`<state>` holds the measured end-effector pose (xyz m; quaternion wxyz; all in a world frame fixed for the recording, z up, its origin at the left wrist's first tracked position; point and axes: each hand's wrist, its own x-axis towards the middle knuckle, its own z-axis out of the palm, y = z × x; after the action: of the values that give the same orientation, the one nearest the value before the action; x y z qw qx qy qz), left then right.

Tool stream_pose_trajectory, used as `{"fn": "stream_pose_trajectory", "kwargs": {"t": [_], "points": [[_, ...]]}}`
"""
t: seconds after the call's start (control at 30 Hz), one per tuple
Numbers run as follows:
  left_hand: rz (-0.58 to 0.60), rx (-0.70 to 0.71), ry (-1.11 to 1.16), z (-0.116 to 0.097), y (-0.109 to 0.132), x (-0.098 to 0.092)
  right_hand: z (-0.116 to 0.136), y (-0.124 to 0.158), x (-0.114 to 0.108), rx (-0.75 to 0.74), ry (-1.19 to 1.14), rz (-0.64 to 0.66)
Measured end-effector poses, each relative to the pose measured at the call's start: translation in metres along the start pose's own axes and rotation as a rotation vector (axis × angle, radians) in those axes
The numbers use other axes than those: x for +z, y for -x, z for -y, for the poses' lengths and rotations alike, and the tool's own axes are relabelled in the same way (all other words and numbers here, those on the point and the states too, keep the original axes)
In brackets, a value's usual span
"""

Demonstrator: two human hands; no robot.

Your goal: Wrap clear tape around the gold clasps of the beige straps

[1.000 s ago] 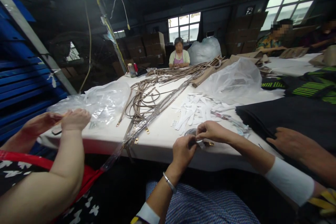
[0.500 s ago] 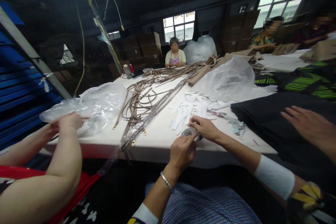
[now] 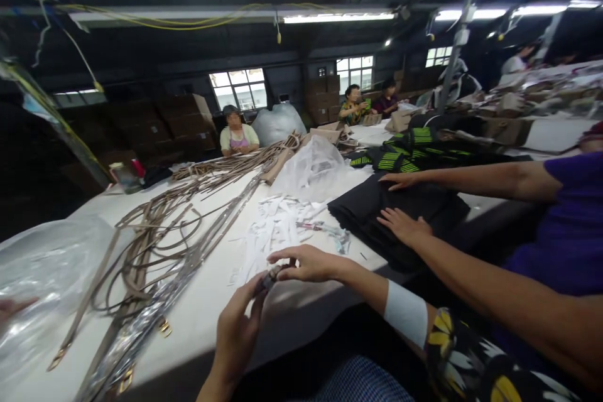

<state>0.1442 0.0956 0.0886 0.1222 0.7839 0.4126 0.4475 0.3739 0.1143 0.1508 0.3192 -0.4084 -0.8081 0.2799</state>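
Note:
My left hand (image 3: 238,326) and my right hand (image 3: 308,264) meet at the near edge of a white table (image 3: 211,289). Both pinch a small roll-like object with a clear wrapping (image 3: 272,276) between their fingertips. Just beyond my right hand lies a scatter of white paper pieces (image 3: 271,229). Left of my hands run long tan straps with gold clasps (image 3: 155,245), some in clear plastic sleeves (image 3: 141,333).
A co-worker in purple on my right rests both hands (image 3: 405,226) on black fabric (image 3: 400,210). A clear plastic bag (image 3: 42,270) lies at the left, with another person's fingertip (image 3: 12,308) beside it. More people sit at the table's far end among boxes and bags.
The view has swung to the right and upward. My hands stay together on the small object. The co-worker's hands have settled flat on the black fabric; the left neighbour's arms have left the view.

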Motion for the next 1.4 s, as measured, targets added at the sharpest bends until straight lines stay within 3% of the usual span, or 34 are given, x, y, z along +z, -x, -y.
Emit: {"fn": "stream_pose_trajectory", "kwargs": {"t": [0.1, 0.27, 0.33, 0.4, 0.53, 0.63, 0.73, 0.9, 1.03, 1.17, 1.4], "points": [[0.025, -0.153, 0.103, -0.004, -0.015, -0.007, 0.005, 0.005, -0.005, -0.043, 0.004, 0.078], [0.089, -0.211, 0.154, -0.015, -0.045, -0.004, -0.002, -0.005, -0.012, 0.05, 0.05, -0.135], [0.051, -0.187, 0.15, -0.021, -0.057, -0.004, -0.007, -0.008, -0.035, 0.088, 0.013, -0.266], [-0.02, -0.146, 0.148, -0.024, -0.064, -0.007, -0.006, -0.005, -0.071, 0.119, -0.033, -0.46], [-0.078, -0.105, 0.162, -0.019, -0.053, -0.011, 0.006, 0.01, -0.144, 0.06, -0.203, -0.873], [-0.039, -0.178, 0.048, 0.002, -0.037, -0.014, -0.001, 0.013, -0.159, 0.021, -0.404, -1.013], [-0.052, -0.33, -0.181, 0.036, -0.028, -0.036, -0.019, 0.01, -0.127, 0.129, -0.592, -1.021], [-0.162, -0.562, -0.5, 0.081, -0.016, -0.112, -0.025, 0.022, -0.033, 0.343, -0.553, -0.611], [-0.058, -0.674, -0.61, 0.101, -0.016, -0.155, -0.018, 0.022, 0.013, 0.402, -0.359, -0.301], [0.093, -0.702, -0.605, 0.111, -0.026, -0.172, -0.01, 0.013, 0.036, 0.344, -0.249, -0.041], [0.225, -0.598, -0.617, 0.108, -0.025, -0.175, -0.003, 0.01, 0.067, 0.266, -0.161, 0.17]]}}
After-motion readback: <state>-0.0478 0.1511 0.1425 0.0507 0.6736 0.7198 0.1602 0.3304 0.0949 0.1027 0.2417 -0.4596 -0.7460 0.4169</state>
